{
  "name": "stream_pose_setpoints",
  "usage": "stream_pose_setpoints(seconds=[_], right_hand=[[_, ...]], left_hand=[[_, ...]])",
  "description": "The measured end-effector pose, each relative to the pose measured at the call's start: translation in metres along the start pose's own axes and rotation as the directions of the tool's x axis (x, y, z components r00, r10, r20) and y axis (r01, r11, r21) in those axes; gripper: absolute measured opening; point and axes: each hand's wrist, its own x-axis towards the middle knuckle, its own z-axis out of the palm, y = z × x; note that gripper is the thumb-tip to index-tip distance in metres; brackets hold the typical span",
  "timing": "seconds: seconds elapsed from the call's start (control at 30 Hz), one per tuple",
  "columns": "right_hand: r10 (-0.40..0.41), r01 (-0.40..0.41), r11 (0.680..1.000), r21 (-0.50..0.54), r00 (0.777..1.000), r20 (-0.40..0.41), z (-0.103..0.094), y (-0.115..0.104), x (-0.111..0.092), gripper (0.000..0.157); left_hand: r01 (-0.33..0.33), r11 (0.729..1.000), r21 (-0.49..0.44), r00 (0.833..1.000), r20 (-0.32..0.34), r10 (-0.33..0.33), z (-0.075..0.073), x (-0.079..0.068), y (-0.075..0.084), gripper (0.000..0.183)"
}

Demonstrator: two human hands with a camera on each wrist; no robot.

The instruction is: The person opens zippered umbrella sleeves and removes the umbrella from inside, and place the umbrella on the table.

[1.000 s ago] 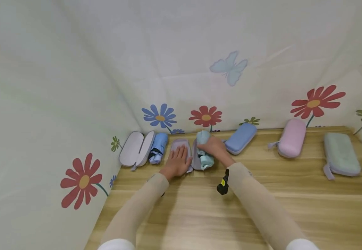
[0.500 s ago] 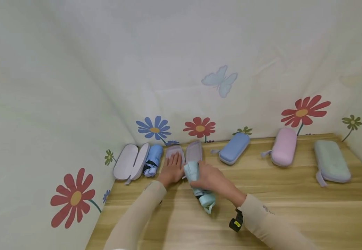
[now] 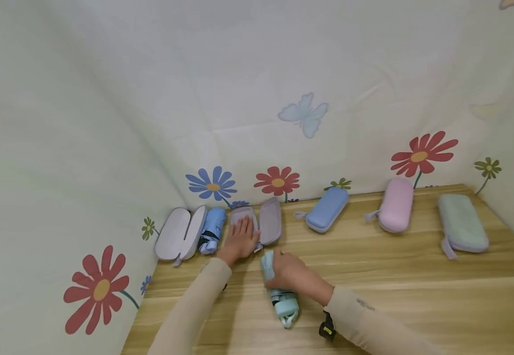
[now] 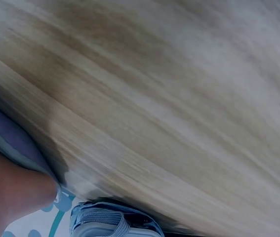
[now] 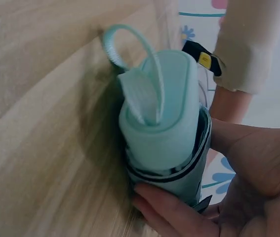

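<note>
In the head view my right hand (image 3: pixel 290 271) grips a folded mint-green umbrella (image 3: pixel 285 304) just above or on the table. The right wrist view shows its handle end with a looped strap (image 5: pixel 130 42), thumb and fingers round the wrapped cloth. My left hand (image 3: pixel 240 240) lies with straight fingers on one half of an open lavender case (image 3: pixel 270 222); the other half stands open beside it. In the left wrist view, part of that hand (image 4: pixel 14 192) shows at the lower left. A folded blue umbrella (image 3: pixel 213 230) lies left of the left hand.
An open pale case (image 3: pixel 172 235) stands at the far left. Closed cases in blue (image 3: pixel 326 209), pink (image 3: pixel 396 207) and grey-green (image 3: pixel 462 224) lie along the back to the right. A printed cloth wall (image 3: pixel 221 148) borders the wooden table (image 3: pixel 372 276).
My right hand has lifted the mint-green umbrella out of the lavender case and brought it toward the front of the table. The left hand stays on the case.
</note>
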Motion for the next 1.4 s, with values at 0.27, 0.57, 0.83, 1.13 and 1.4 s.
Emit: stream_pose_setpoints(seconds=[0.27,0.57,0.83,1.13,1.4], right_hand=[[0.006,-0.012,0.993,0.114,0.999,0.052,-0.007,0.007,0.001,0.092],[-0.055,0.067,0.989,0.13,0.994,-0.091,-0.05,0.055,-0.014,0.05],[-0.08,0.099,0.986,0.133,0.986,-0.143,-0.08,0.085,-0.026,0.044],[-0.093,0.112,0.986,0.119,0.984,-0.152,-0.081,0.097,-0.031,0.04],[-0.1,0.122,0.984,0.13,0.981,-0.165,-0.079,0.1,-0.03,0.039]], left_hand=[[-0.041,0.998,-0.039,0.999,-0.016,0.041,-0.008,-0.005,0.002,0.073],[-0.268,0.963,-0.006,0.946,-0.19,0.262,-0.039,-0.04,0.034,0.046],[-0.259,0.966,-0.02,0.954,0.151,0.259,-0.06,-0.066,0.065,0.08],[-0.303,0.952,-0.048,0.921,0.241,0.305,-0.063,-0.067,0.063,0.078],[-0.502,0.864,-0.031,0.848,0.182,0.498,-0.051,-0.053,0.03,0.061]])
